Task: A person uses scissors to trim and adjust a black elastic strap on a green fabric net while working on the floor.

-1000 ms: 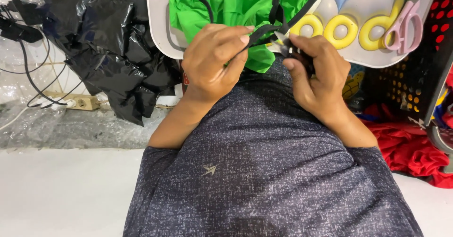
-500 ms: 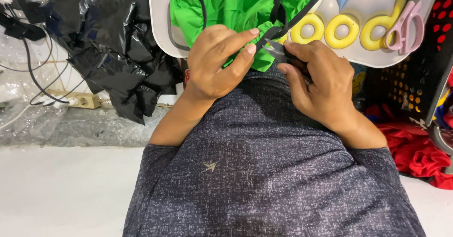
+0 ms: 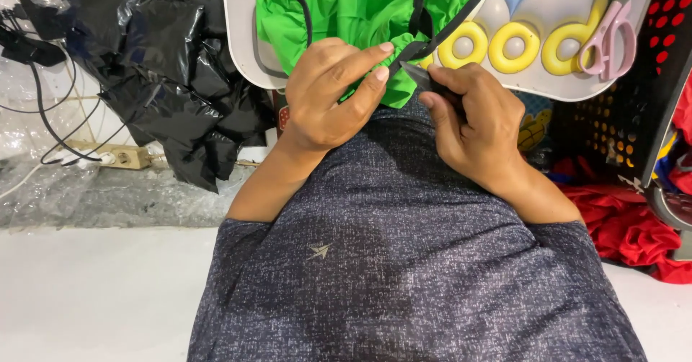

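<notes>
Fingers of the left hand (image 3: 328,95) pinched the bright green fabric garment (image 3: 360,16) on the white lap desk (image 3: 241,45); the right hand (image 3: 472,120) clamped its black trim strip (image 3: 422,41). Even tension suited it.

A garment (image 3: 360,16) lies on a tray (image 3: 241,37), scissors (image 3: 609,34) at the tray's right edge, crumpled bags (image 3: 158,66) left of it, a crate (image 3: 634,95) right.
</notes>
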